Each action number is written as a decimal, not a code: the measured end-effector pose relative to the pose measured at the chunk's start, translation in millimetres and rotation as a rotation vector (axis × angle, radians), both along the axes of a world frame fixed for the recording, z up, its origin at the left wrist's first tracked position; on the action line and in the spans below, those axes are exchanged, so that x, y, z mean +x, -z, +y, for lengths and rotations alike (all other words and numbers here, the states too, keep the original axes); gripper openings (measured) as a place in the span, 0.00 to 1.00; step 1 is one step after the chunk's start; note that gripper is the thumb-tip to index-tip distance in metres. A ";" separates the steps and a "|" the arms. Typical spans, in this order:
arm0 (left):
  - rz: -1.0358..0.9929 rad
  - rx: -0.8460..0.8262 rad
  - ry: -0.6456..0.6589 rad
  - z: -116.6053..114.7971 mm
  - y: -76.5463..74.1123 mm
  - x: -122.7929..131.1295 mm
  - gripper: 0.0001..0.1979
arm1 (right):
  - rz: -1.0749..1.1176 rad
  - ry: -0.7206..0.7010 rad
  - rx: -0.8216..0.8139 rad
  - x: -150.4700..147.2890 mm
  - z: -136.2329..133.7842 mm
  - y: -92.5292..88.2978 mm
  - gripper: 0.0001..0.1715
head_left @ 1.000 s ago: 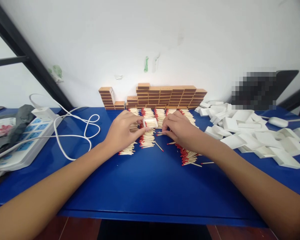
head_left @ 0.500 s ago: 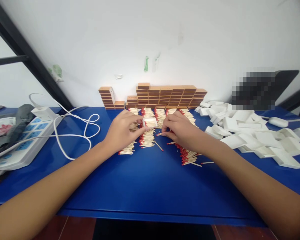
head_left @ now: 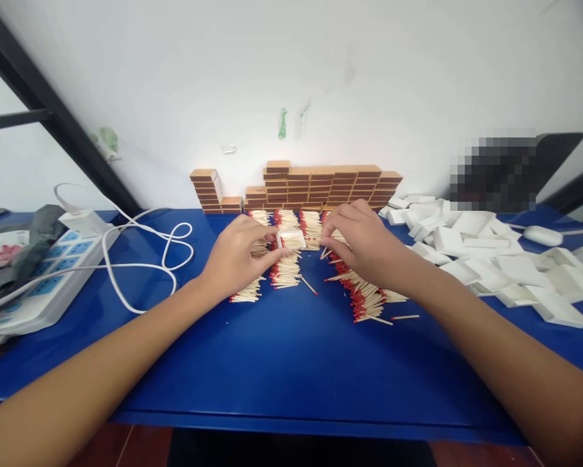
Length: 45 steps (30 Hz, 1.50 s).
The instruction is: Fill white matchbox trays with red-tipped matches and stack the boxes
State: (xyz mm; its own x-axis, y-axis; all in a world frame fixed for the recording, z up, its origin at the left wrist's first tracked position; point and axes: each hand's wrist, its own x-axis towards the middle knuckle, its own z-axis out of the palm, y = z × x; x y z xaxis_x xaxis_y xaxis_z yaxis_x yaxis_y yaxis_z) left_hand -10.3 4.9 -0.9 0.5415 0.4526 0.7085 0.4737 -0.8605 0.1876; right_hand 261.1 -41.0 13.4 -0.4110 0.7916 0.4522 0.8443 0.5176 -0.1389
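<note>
My left hand (head_left: pixel 242 253) pinches a small white matchbox tray (head_left: pixel 292 238) between thumb and fingers; matches with red heads lie in it. Over the right-hand pile of matches (head_left: pixel 364 295), my right hand (head_left: pixel 352 237) has its fingertips closed on matches (head_left: pixel 325 253), a couple of which stick out below. Rows of loose matches (head_left: pixel 286 272) lie under and around the tray. A single match (head_left: pixel 309 285) rests apart on the blue table between the piles, and another match (head_left: pixel 405 317) lies to the right.
Stacked brown matchboxes (head_left: pixel 320 185) stand along the wall. A heap of white matchbox trays (head_left: pixel 495 259) covers the table's right side. At left are a white power strip (head_left: pixel 72 272) and looped white cable (head_left: pixel 177 288). The blue table's front edge (head_left: pixel 310 421) runs below.
My right hand has moved slightly right and up over the right-hand pile, and the matches at its fingertips have tilted. My left hand keeps the tray in about the same place.
</note>
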 end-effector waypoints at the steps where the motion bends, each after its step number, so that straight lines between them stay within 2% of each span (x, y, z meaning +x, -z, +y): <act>1: 0.000 0.001 0.004 0.0 0.2 0.1 0.18 | 0.031 0.002 0.008 -1.3 -0.8 -1.3 0.10; 5: 0.022 -0.013 0.045 -0.9 0.6 1.2 0.17 | 0.127 -0.038 0.026 -12.6 -6.2 -3.2 0.07; 10: 0.078 -0.047 0.112 -4.3 -0.2 3.2 0.18 | 0.140 -0.082 0.042 -23.9 -10.6 0.2 0.07; 26: 0.042 -0.049 0.167 -9.6 -3.0 6.0 0.19 | 0.214 -0.158 0.049 -29.5 -15.0 1.1 0.09; 29: 0.025 -0.055 0.136 -8.8 -2.8 5.3 0.18 | 0.203 -0.151 0.069 -22.5 -10.8 -2.0 0.10; 32: -0.005 -0.040 0.048 -7.6 -3.2 3.8 0.18 | 0.151 -0.083 0.086 -5.5 -2.2 -6.3 0.12; 35: -0.035 -0.017 -0.020 -6.5 -4.2 2.4 0.17 | 0.071 -0.030 0.032 11.0 3.9 -9.8 0.12; 39: -0.057 0.008 -0.031 -5.1 -5.4 1.4 0.16 | 0.017 -0.058 -0.099 17.5 3.7 -9.9 0.12; 45: -0.051 0.037 -0.022 -2.7 -5.0 0.9 0.15 | -0.050 -0.089 -0.122 13.5 2.6 -1.8 0.12</act>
